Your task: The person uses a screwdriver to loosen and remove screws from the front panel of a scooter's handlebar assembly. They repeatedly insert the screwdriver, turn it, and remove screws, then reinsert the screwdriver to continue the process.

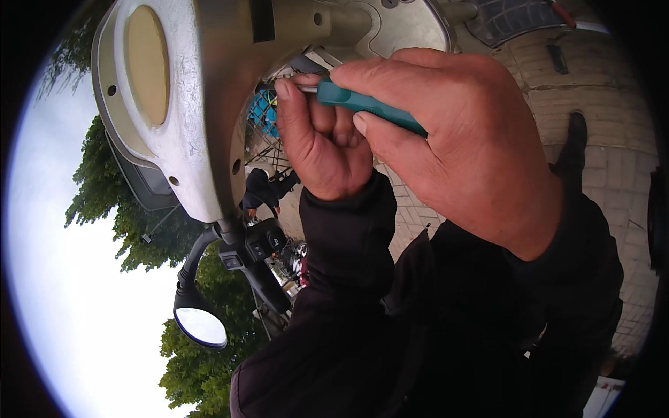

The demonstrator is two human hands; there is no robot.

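Observation:
My right hand (470, 146) grips a screwdriver (369, 106) by its green handle, thumb and index finger along it. Its metal shaft points left to my left hand (324, 153), whose fingers are curled and pinched around the shaft's end; whatever else they hold there is hidden. Both hands are beside the inner edge of a scooter's silver-grey front body panel (216, 90), which has several holes and an oval cream inset (145, 66). Below it are black handlebar switches (254, 247) and a round mirror (200, 324).
Behind my left hand are a mesh basket with blue contents (261, 111) and another person (258, 191) in dark clothing. A dark floorboard mat (505, 17) is at the top right. Paving (620, 209) lies below, with a dark shoe (576, 132) on it. Trees (209, 376) stand at left.

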